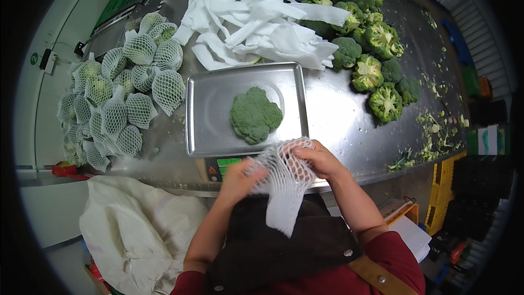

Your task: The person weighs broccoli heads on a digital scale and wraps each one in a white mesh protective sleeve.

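Note:
Both my hands stretch a white foam net sleeve (285,186) in front of the scale, its lower end hanging over my dark apron. My left hand (240,181) is closed on one side of the net and slightly blurred. On the other side, my right hand (322,159) grips it, with fingers partly inside the mesh. Just beyond them a broccoli head (255,115) lies, florets up, on the steel tray (210,145) of the scale. The scale's green display (228,162) is partly covered by my left hand.
Netted broccoli heads (114,98) are piled on the left of the steel table (341,98). A heap of flat white net sleeves (256,22) lies behind the tray. Bare broccoli (376,41) fills the back right, with trimmings (436,131) beside it. A white woven sack (136,229) stands front left.

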{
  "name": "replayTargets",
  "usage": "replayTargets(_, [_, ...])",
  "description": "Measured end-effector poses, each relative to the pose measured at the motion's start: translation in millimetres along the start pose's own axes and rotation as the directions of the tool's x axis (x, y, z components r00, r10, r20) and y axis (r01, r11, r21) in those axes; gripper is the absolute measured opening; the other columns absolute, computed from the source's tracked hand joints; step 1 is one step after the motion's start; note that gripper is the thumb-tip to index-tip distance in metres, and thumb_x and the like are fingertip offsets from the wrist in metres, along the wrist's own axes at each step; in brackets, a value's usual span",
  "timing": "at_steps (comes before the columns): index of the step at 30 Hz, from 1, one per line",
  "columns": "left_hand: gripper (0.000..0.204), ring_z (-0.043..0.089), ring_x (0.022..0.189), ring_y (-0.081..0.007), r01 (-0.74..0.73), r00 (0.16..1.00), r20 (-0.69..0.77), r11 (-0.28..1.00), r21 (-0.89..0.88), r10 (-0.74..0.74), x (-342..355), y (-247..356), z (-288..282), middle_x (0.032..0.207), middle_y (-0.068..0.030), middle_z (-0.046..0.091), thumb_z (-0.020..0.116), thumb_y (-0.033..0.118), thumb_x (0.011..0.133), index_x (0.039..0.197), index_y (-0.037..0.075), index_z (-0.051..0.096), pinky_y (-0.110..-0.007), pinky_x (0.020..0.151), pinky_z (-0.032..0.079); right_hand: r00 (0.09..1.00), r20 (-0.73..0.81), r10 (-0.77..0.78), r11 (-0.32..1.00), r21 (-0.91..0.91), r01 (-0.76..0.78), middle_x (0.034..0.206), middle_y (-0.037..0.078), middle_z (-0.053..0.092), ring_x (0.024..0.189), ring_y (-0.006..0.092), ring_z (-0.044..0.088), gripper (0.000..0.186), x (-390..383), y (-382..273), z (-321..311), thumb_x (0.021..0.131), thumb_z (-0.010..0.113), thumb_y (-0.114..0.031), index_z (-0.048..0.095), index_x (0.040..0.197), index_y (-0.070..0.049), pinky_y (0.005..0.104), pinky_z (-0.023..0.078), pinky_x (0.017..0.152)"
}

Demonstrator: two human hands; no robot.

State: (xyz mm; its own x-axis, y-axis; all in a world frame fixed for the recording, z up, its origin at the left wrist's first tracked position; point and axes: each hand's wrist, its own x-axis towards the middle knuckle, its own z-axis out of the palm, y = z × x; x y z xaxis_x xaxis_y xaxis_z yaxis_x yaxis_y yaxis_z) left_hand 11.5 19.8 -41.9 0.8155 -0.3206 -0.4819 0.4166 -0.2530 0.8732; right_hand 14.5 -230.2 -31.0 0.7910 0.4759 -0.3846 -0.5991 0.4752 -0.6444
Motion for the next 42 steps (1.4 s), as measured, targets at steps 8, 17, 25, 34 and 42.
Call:
replayTargets(8, [0.038,0.06,0.082,-0.0163,-0.319,0.863,-0.45,0.939,-0.13,0.231,84,7,-41,0.099,-0.0106,0.063,0.053,0.027,0.091,0.116,-0.002,0.055,-0.028,0.073,0.047,0.59,-0.126,-0.797,0.38,-0.864,0.329,0.091,0.013,0.06,0.083,0.0261,0.059,0.03,82,0,12,0.085,0.048,-0.006,0.06,0.111,0.0,0.0297,0.045,0.078])
replayTargets(17, [0.065,0.061,0.097,-0.0351,0.044,0.912,0.201,0.401,-0.915,0.358,1,53,-17,0.116,-0.0254,0.053,0.029,0.057,0.094,0.114,-0.001,0.051,-0.041,0.086,0.054,0.964,0.264,0.037,0.918,-0.389,0.071,0.094,0.008,0.066,0.075,0.0102,0.063,0.025,1,-46,95,0.093,0.052,-0.015,0.064,0.11,0.0,0.0222,0.049,0.068])
replayTargets(25, [0.053,0.056,0.102,-0.0255,0.038,0.994,0.045,0.069,-0.997,0.097,-17,30,-39,0.114,-0.0149,0.057,0.036,0.048,0.094,0.119,0.005,0.052,-0.04,0.093,0.046,0.984,-0.016,0.175,0.888,0.435,-0.151,0.105,0.011,0.064,0.091,0.018,0.064,0.037,58,16,96,0.096,0.047,-0.031,0.055,0.115,0.0,0.0292,0.055,0.075])
replayTargets(34, [0.051,0.05,0.115,-0.0352,-0.823,0.476,-0.879,0.364,-0.435,0.025,76,92,-254,0.128,-0.0158,0.052,0.035,0.032,0.091,0.128,0.0,0.049,-0.045,0.103,0.037,0.979,-0.157,-0.129,0.969,-0.232,0.09,0.084,0.006,0.061,0.077,0.0109,0.059,0.026,81,10,70,0.092,0.055,-0.017,0.055,0.112,0.001,0.0217,0.047,0.056])
replayTargets(42, [0.071,0.034,0.127,-0.0419,0.231,0.227,-0.779,0.744,0.627,0.585,176,59,-389,0.144,-0.0213,0.027,0.05,0.048,0.089,0.143,0.008,0.026,-0.056,0.097,0.035,0.67,-0.58,-0.464,0.845,-0.517,0.137,0.079,0.004,0.063,0.07,0.0112,0.06,0.022,37,-29,-32,0.091,0.056,-0.016,0.058,0.109,-0.003,0.0237,0.048,0.057])
